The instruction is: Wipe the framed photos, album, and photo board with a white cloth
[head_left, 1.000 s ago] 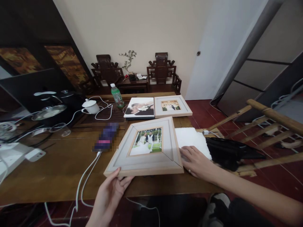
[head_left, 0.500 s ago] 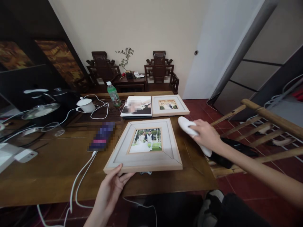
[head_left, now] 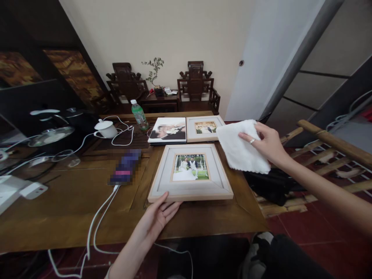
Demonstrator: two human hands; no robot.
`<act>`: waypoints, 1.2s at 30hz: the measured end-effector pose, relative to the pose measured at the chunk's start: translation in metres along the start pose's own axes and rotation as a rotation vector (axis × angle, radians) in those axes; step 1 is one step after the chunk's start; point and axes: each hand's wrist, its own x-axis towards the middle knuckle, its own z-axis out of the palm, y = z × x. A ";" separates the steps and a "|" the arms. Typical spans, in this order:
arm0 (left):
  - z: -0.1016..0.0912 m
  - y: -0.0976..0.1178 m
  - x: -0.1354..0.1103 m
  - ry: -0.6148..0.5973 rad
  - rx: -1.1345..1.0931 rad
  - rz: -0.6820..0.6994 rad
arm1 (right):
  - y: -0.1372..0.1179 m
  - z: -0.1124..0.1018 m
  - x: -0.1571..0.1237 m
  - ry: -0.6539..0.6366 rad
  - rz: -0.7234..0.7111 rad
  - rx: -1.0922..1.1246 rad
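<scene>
A light wood picture frame (head_left: 192, 190) with a wide pale mat and a photo of two people on a swing is over the near part of the table. My left hand (head_left: 158, 217) grips its front left edge, thumb on top and fingers underneath. My right hand (head_left: 269, 143) pinches a white fluffy cloth (head_left: 241, 145), which hangs spread out just right of the frame. A second picture frame (head_left: 190, 130) lies farther back, its right corner partly hidden by the cloth. Beside it on the left is a white-covered photo book (head_left: 168, 130).
On the table (head_left: 95, 217) to the left are a phone (head_left: 124, 168) on a white cable, a lidded white cup (head_left: 105, 129), a green-labelled bottle (head_left: 139, 115), a glass-lidded pot (head_left: 52, 135) and a power strip (head_left: 31, 190). A bamboo chair (head_left: 328, 141) stands at the right.
The frame has shifted right and settled lower, turning slightly with my left hand. My right hand has raised and turned the cloth, so it now hangs open instead of bunched.
</scene>
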 end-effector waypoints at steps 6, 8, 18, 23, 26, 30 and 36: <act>-0.011 -0.003 -0.008 -0.163 -0.038 -0.129 | -0.009 0.012 -0.013 -0.132 -0.323 -0.163; -0.015 0.000 -0.017 -0.209 -0.004 -0.208 | -0.016 0.025 -0.027 -0.269 -0.442 -0.194; 0.010 0.048 0.010 -0.138 1.123 0.874 | -0.039 0.073 -0.068 -0.603 -0.646 -0.329; 0.021 0.045 0.072 -0.176 1.588 1.216 | -0.032 0.083 -0.072 -0.637 -0.557 -0.300; 0.018 0.048 0.098 -0.250 1.720 1.217 | -0.036 0.083 -0.072 -0.673 -0.563 -0.343; 0.013 0.057 0.119 -0.294 1.727 1.267 | -0.044 0.083 -0.070 -0.683 -0.584 -0.400; 0.018 0.061 0.128 -0.310 1.690 1.311 | -0.041 0.090 -0.073 -0.627 -0.603 -0.458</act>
